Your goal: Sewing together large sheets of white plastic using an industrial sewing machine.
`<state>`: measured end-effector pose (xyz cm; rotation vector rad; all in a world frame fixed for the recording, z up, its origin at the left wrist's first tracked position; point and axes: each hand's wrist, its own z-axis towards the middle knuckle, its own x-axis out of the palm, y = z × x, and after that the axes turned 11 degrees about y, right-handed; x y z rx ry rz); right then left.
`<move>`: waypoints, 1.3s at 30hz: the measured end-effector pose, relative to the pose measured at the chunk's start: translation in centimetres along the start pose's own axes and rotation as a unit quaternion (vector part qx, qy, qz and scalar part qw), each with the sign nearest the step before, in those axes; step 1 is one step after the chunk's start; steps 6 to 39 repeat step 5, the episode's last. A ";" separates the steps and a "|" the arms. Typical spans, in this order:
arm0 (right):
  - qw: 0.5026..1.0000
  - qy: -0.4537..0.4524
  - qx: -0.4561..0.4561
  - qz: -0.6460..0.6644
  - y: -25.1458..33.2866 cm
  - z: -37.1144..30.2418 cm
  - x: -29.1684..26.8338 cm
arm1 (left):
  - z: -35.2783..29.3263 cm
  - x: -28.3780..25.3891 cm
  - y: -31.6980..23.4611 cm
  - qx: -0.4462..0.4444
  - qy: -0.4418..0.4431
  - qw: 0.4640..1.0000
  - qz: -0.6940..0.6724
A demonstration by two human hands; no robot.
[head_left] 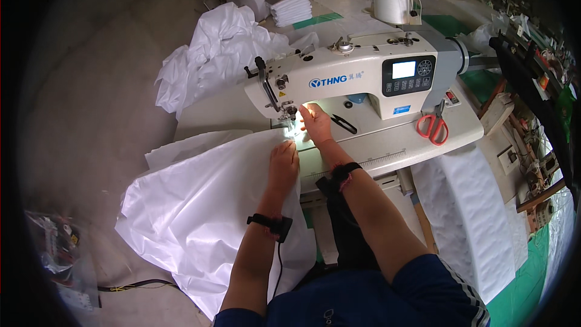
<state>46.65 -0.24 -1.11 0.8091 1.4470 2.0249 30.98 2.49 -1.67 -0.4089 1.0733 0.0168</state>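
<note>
A white sewing machine [363, 66] stands in front of me, its lamp glaring over the needle area. A large white sheet [187, 188], thin and slightly shiny, runs from the needle area down the left side of the table. My left hand [282, 166] is on the sheet's right edge just below the needle, fingers together and closed on it. My right hand [316, 125] is under the machine arm, just right of the presser foot [292, 112]. Its fingers are bent toward the needle; glare hides what they pinch, if anything.
Black thread snips [344, 124] and red-handled scissors [432, 127] lie on the machine bed. A crumpled white heap [224, 48] is behind at left, near folded white sheets [289, 7]. A thread cone [391, 5] stands behind the machine. A white strip [463, 212] hangs at right.
</note>
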 end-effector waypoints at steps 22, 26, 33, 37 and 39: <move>1.000 0.003 -0.026 0.007 0.6 -0.5 0.3 | 1.2 0.0 1.2 -0.024 0.030 0.999 -0.007; 1.000 0.003 -0.026 0.007 0.6 -0.5 0.3 | 1.2 0.0 1.2 -0.024 0.030 0.999 -0.007; 1.000 0.003 -0.026 0.007 0.6 -0.5 0.3 | 1.2 0.0 1.2 -0.024 0.030 0.999 -0.007; 1.000 0.003 -0.026 0.007 0.6 -0.5 0.3 | 1.2 0.0 1.2 -0.024 0.030 0.999 -0.007; 1.000 0.003 -0.026 0.007 0.6 -0.5 0.3 | 1.2 0.0 1.2 -0.024 0.030 0.999 -0.007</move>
